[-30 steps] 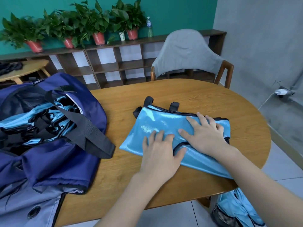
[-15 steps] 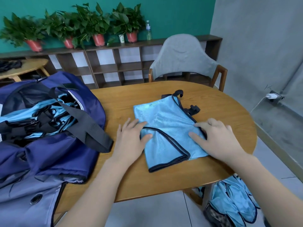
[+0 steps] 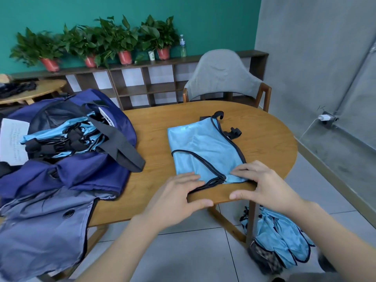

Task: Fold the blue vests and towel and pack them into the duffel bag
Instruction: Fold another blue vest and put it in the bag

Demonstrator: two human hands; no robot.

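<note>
Nearest the camera, the left hand (image 3: pixel 175 198) and the right hand (image 3: pixel 266 188) sit at the near edge of the wooden worktop (image 3: pixel 154 143), each on a near corner of the folded blue vest (image 3: pixel 205 151). The left fingers (image 3: pixel 187 178) lie fairly straight on the near left corner where the black binding bunches up, thumb hooked under the worktop's lip; the right fingers (image 3: pixel 244 169) are bent onto the near right corner and seem to pinch it, thumb out in front of the edge. Whether either hand truly grips the cloth or only presses it I cannot tell for sure. The step looks like the next fold, or lifting the vest to pack it. To do it well, both near corners should come up together, thumbs sliding beneath the fabric, so the slippery layers stay stacked and the black straps (image 3: pixel 232 131) beyond the right fingertips do not trail loose. Left of the left fingers lies the open navy duffel bag (image 3: pixel 81 171), blue vests already inside it (image 3: pixel 61 135) and its dark strap draped toward the worktop's middle. Below the right hand, on the tiled floor, a heap of more blue vests (image 3: pixel 284 243) waits. Beyond the fingertips stands a grey chair (image 3: pixel 221 76), then a low shelf unit with potted plants (image 3: pixel 101 41) against a teal wall.
</note>
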